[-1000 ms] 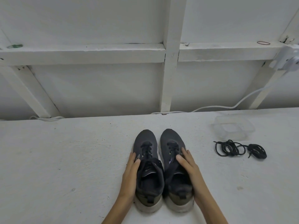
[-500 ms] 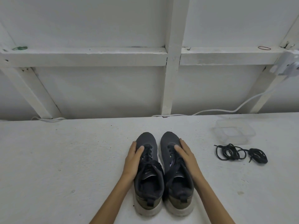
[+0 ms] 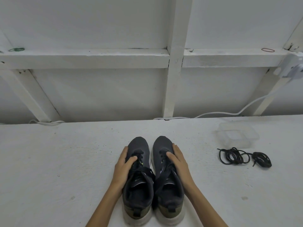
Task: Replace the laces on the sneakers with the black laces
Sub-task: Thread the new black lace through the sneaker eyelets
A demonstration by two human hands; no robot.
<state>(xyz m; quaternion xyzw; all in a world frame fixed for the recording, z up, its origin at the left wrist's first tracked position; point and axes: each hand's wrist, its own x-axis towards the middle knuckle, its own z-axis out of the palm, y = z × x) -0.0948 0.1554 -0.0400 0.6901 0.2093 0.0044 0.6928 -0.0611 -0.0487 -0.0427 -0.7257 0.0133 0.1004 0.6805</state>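
Standing at lower centre, head view: a pair of dark grey fabric sneakers with off-white soles and olive heels is sitting side by side on the white painted table (image 3: 65,161), toes pointing toward the top of the frame.
Left hand: the left hand (image 3: 123,166) is clasping the outer side of the left sneaker (image 3: 139,185), fingers curling along the forefoot, thumb pressing on its dark lacing.
Right hand: the right hand (image 3: 178,161) is gripping the right sneaker (image 3: 167,179) the same way, thumb lying on the lacing.
Black laces: two loose bundles of black cord laces (image 3: 242,157) are lying at centre right of the frame, well apart from the sneakers, with no hand touching them.
Container: a clear rectangular plastic box (image 3: 237,136) is sitting just above the laces in the frame.
Background: a white cable (image 3: 229,113) is running along the table's far edge at right; a red rubber band (image 3: 267,50) at upper right and a green rubber band (image 3: 16,49) at upper left are lying on a white wooden rail (image 3: 98,58).
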